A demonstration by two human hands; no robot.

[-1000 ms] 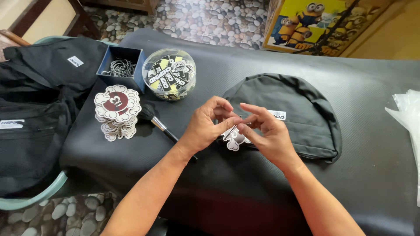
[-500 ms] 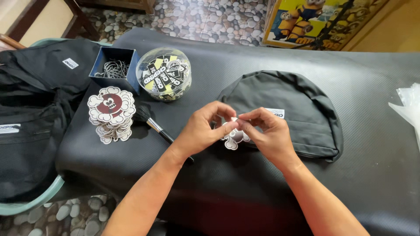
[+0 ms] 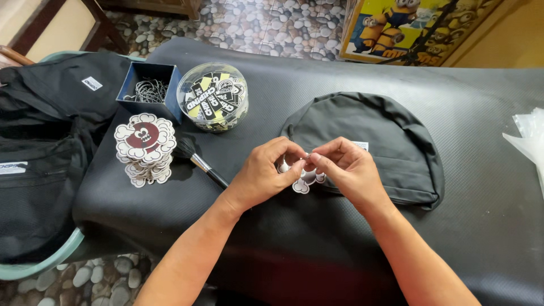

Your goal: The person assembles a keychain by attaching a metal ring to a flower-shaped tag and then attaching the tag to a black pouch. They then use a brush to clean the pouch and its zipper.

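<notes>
Tag (image 3: 305, 180), a white cloud-edged card, sits pinched between both hands just above the desk (image 3: 481, 243), at the near edge of the black pouch (image 3: 374, 144). The left hand (image 3: 263, 175) closes thumb and forefinger on the tag's top left; the right hand (image 3: 348, 170) meets it fingertip to fingertip at the top, where something small and bright shows between them, too tiny to name. Both hands are nearly shut, the other fingers curled, a grip that suits fine work at one spot on the card. Holding it low over the pouch seemingly keeps the two close together. Supplies lie within the left hand's reach: a stack (image 3: 144, 147) of like tags with a red and white figure, a brush (image 3: 198, 164) beside it, a blue box (image 3: 148, 90) of ball chains, and a clear tub (image 3: 212, 96) of black and yellow labels. Black bags (image 3: 39, 170) pile at the far left, and clear plastic (image 3: 530, 139) rests at the right edge.
</notes>
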